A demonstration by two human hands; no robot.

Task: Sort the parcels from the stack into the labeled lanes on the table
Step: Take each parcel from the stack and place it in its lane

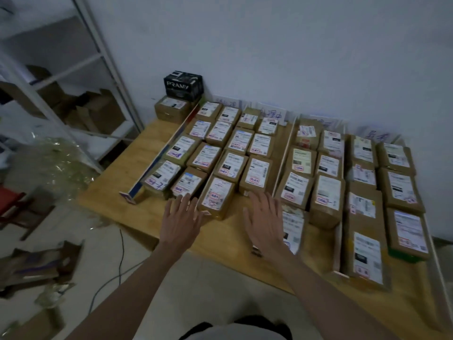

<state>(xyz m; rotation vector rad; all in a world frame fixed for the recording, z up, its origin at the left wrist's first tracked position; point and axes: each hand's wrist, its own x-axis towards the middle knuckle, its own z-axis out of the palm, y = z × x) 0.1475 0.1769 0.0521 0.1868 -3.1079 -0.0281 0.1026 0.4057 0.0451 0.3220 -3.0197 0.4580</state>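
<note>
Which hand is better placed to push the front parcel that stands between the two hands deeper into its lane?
Probably the left hand: its open fingers lie beside the front parcel. The right hand, also open, is farther to the right.

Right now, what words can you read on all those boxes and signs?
"PRAMY": on the black box at the back left of the table.
Handwritten paper signs against the wall: blurred, cannot be read.
Shipping labels and red stamps on the brown parcels: too small and blurred to read.
Pen marks on some labels: unclear.
</note>
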